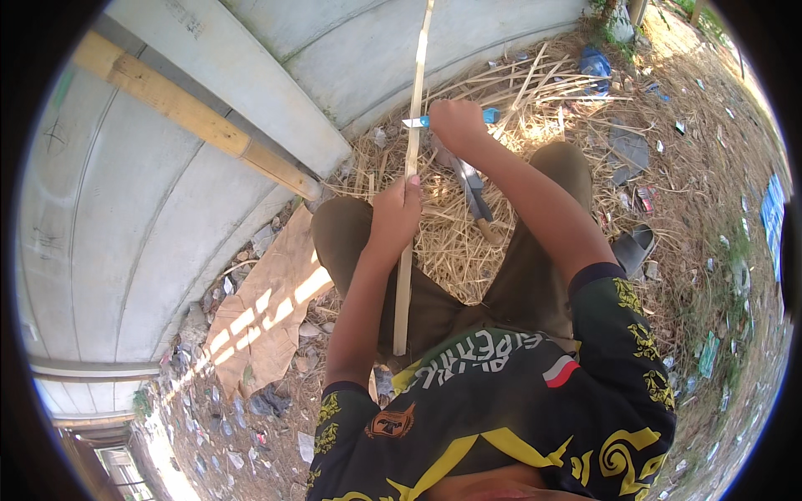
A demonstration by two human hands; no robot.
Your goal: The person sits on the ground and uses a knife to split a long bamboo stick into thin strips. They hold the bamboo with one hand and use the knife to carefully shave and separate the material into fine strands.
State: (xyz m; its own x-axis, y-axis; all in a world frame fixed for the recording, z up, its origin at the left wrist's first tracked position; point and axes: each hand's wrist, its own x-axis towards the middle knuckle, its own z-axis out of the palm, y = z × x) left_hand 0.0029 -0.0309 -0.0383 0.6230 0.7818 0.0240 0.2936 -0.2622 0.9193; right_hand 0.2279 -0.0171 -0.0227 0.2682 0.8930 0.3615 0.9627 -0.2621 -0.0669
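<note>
My left hand (394,219) is closed round a long, pale bamboo strip (402,305), which stands lengthwise between my knees and runs on past the top of the view. Above it, my right hand (457,127) grips a small knife (492,115) with a blue handle. Its short blade points left and lies against or just over the strip; which of these I cannot tell. Below the right hand, a larger knife (473,190) with a dark blade and wooden handle lies on the shavings between my legs.
Several split strips (535,88) are heaped ahead, near a blue plastic bag (595,68). A concrete panel wall (150,192) rises at the left, with a bamboo pole (184,104) leaning there. Flattened cardboard (267,292) lies beside my left knee; litter covers the ground at right.
</note>
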